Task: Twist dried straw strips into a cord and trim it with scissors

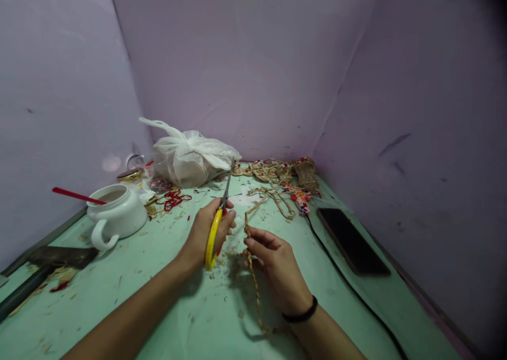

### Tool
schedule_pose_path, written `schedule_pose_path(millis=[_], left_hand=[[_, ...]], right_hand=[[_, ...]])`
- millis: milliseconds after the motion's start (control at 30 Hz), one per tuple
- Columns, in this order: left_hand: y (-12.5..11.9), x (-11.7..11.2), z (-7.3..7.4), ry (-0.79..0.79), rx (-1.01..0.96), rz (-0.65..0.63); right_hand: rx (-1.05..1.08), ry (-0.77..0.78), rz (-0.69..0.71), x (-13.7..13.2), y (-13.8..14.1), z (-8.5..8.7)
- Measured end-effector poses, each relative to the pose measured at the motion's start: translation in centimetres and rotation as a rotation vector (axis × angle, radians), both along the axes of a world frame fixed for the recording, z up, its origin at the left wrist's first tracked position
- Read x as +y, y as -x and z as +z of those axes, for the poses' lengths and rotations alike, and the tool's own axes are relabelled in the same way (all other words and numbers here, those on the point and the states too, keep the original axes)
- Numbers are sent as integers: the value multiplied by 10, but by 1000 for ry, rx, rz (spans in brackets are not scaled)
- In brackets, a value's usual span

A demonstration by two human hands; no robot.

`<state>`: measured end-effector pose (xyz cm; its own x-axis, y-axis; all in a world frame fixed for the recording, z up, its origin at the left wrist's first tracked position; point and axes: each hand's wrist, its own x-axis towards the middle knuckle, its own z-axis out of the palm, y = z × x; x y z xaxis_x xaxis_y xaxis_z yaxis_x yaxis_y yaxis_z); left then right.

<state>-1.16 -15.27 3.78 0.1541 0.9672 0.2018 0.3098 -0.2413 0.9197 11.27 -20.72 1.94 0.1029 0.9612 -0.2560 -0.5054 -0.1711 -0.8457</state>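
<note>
Yellow-handled scissors [214, 236] rest in my left hand [204, 233], their blades pointing up and away from me. A braided straw-coloured cord [255, 289] is pinched between the thumb and fingers of my right hand [275, 259], which has a black band at the wrist. One end of the cord hangs down toward the near side, and the other reaches up past my fingertips toward a loose tangle of cord [283, 204] on the table. The scissor blades are apart from the cord.
A white pot [124, 217] with a red stick [77, 195] stands left, near a dark-bladed tool [63, 255]. Behind are a tied plastic bag [190, 159], red thread [173, 199] and woven straw pieces [273, 170]. A phone [352, 241] and black cable [344, 275] lie right. Scraps litter the green tabletop [158, 302].
</note>
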Motion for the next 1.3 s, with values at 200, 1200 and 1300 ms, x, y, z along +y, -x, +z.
schedule_pose_path(millis=[200,1200,1300], left_hand=[[40,-10,-3,-419,600,-124],[52,-10,-37,-932,837,-67],[54,-9,-43,-859,790,-100]], right_hand=[[56,-26,-42,-2,-4,9],[10,-234,-178,-2,-10,7],[-10,-248,-179,-1,-11,7]])
